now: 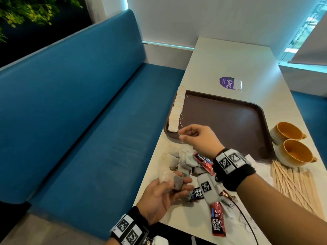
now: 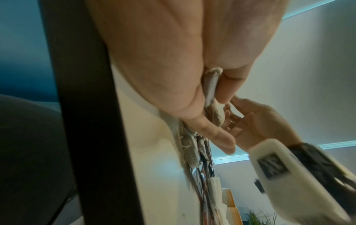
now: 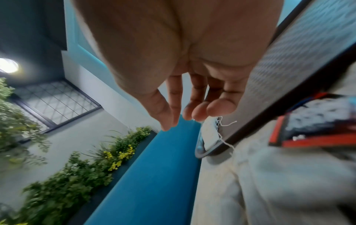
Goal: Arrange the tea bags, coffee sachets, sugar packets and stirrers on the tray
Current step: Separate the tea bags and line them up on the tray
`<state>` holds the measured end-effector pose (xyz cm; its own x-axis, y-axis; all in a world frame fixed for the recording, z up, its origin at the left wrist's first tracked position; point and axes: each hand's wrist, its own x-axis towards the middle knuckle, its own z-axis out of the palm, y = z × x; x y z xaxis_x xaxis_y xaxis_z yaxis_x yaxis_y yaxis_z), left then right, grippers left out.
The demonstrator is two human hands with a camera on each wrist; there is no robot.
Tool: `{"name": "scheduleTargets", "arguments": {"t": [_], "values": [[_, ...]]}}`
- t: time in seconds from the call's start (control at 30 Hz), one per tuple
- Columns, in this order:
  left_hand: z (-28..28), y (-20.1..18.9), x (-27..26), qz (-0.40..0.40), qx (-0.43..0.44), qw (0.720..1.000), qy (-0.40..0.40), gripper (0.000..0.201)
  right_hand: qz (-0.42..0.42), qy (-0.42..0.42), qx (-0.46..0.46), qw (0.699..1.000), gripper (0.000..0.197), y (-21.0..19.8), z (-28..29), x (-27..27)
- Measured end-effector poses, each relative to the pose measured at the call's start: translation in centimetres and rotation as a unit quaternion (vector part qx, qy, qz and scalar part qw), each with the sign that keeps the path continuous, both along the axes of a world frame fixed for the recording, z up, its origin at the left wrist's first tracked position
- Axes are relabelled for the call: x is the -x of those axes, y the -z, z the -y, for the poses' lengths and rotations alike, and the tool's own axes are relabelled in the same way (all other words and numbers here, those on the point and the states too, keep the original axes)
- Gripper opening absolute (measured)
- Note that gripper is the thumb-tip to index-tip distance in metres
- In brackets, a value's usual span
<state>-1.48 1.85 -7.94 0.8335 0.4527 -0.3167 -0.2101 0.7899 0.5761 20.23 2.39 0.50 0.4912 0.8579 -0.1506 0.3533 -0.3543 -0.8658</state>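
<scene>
Left hand (image 1: 164, 193) is held low and close to the body, palm turned up. Its fingers and thumb are curled round a tea bag (image 1: 177, 182). Right hand (image 1: 200, 138) is stretched forward on a bare forearm, back turned up. A thin string (image 1: 180, 123) is pinched between thumb and forefinger, and the remaining fingers are loosely bent.

Behind the left hand (image 1: 159, 197), at the bottom middle of the head view, sits a black fabric wristband (image 1: 139, 216) carrying white plates (image 1: 127, 228) printed with black square codes. The right hand (image 1: 200, 138), at centre frame, wears a similar black band (image 1: 235, 175) with two coded tags (image 1: 230, 160). Below it is a rounded white housing (image 1: 206, 189) bearing another code, with a thin black cable (image 1: 247, 221) running toward the lower right.
</scene>
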Motion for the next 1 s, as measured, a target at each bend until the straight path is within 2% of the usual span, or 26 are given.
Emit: {"name": "scheduleTargets", "arguments": {"t": [0.1, 0.23, 0.4, 0.53, 0.63, 0.73, 0.87, 1.0], "values": [[0.3, 0.0, 0.1, -0.02, -0.016, 1.0, -0.012, 0.034, -0.023, -0.031, 0.015, 0.999, 0.008, 0.1, 4.0, 1.9], [0.7, -0.2, -0.1, -0.036, -0.033, 0.998, -0.027, 0.037, -0.07, -0.025, 0.028, 0.997, 0.011, 1.0, 8.3, 4.3], [1.3, -0.6, -0.1, -0.065, -0.088, 0.994, 0.015, 0.036, -0.126, -0.012, 0.013, 0.992, 0.01, 2.4, 11.4, 6.0], [1.7, -1.0, -0.2, -0.086, -0.123, 0.988, 0.028, 0.024, -0.158, -0.011, -0.022, 0.987, 0.009, 2.9, 12.7, 6.5], [1.7, -0.9, -0.1, -0.091, -0.11, 0.99, 0.008, 0.028, -0.165, 0.042, -0.043, 0.984, 0.018, 3.6, 13.1, 6.3], [1.7, -0.9, -0.1, -0.072, -0.094, 0.993, -0.024, 0.019, -0.188, 0.099, -0.068, 0.975, 0.024, 3.8, 13.3, 6.2], [1.4, -0.6, -0.2, -0.065, -0.088, 0.993, -0.039, 0.039, -0.249, 0.113, -0.094, 0.957, 0.016, 2.9, 13.4, 6.1], [1.4, -0.2, -0.1, -0.063, -0.077, 0.994, -0.048, 0.038, -0.225, 0.114, -0.086, 0.964, 0.015, 3.0, 13.4, 5.8]]}}
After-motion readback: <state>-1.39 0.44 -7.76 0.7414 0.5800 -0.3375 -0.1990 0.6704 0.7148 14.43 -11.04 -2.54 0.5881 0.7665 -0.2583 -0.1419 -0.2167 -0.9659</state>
